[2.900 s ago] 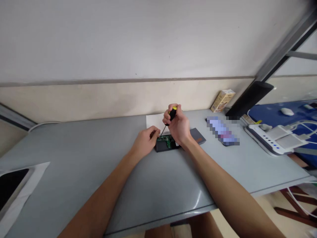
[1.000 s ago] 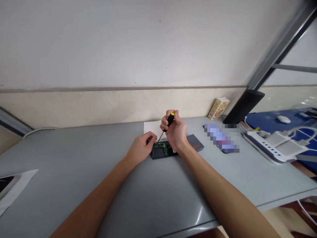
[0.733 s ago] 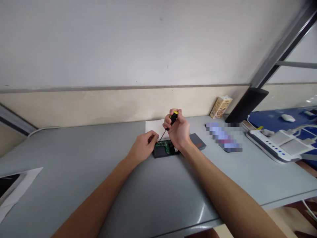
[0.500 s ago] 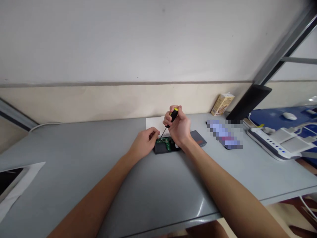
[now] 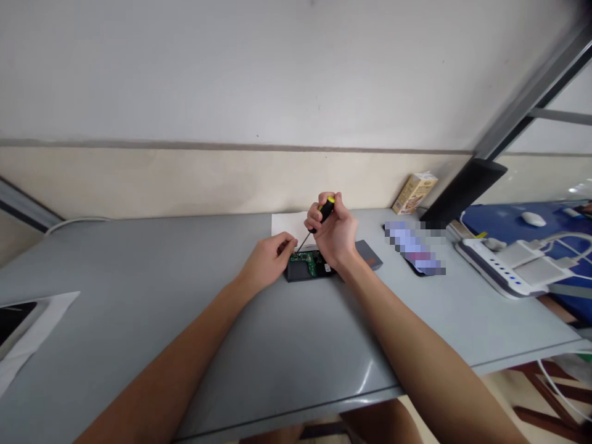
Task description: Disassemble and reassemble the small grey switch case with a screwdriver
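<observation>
My right hand (image 5: 335, 234) is wrapped round the black and yellow handle of a screwdriver (image 5: 328, 208). Its thin shaft slants down to the left, and the tip meets the upper left part of a green circuit board (image 5: 312, 265). That board sits in an open black casing (image 5: 298, 271) lying flat on the grey table (image 5: 185, 265). At the casing's upper left corner, close to the screwdriver's tip, my left hand (image 5: 268, 259) has its thumb and fingers pinched together. Whatever it pinches, if anything, is too small to make out.
White paper (image 5: 284, 225) and a dark grey box (image 5: 369, 254) lie behind and right of the casing. Further right are a blurred-out phone (image 5: 411, 250), a small carton (image 5: 415, 192), a black upright object (image 5: 462, 194) and a power strip (image 5: 490, 271) with chargers. A tablet-like thing (image 5: 16, 320) lies far left.
The whole view has shifted slightly. The screwdriver's handle sits a touch higher and further right in the picture, its tip still at the board's upper left. Both hands keep the same grip.
</observation>
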`<state>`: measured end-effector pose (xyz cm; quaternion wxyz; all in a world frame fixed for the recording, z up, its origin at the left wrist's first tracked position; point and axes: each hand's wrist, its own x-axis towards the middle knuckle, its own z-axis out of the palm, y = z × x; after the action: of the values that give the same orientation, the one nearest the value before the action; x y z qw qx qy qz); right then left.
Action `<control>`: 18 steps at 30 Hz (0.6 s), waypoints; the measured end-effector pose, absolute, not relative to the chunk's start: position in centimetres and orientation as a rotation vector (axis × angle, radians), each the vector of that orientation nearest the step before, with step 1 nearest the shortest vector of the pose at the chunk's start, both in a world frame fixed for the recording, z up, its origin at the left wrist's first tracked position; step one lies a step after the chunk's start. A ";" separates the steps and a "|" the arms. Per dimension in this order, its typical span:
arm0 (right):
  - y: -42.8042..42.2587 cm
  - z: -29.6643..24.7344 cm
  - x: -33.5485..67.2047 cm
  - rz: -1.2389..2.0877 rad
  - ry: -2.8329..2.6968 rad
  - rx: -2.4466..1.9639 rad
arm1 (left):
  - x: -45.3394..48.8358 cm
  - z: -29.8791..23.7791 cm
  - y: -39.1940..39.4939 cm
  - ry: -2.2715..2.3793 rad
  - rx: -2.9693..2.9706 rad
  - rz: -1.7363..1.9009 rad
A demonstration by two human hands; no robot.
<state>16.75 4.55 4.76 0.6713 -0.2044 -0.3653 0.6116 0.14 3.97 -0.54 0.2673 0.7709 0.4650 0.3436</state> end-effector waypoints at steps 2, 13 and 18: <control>4.6 4.7 16.9 1.390 -0.823 -0.466 | 0.1 -0.7 4.1 1.265 2.080 0.931; 4.5 4.8 16.6 1.415 -0.736 -0.426 | 0.2 -0.5 3.9 1.280 2.122 0.926; 4.8 4.5 16.9 1.423 -0.723 -0.399 | 0.3 -0.3 3.6 1.260 2.170 0.907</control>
<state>16.94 4.78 4.50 0.6801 -0.1778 -0.3221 0.6341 0.29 3.61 -0.26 0.2345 0.7905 0.4592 0.3305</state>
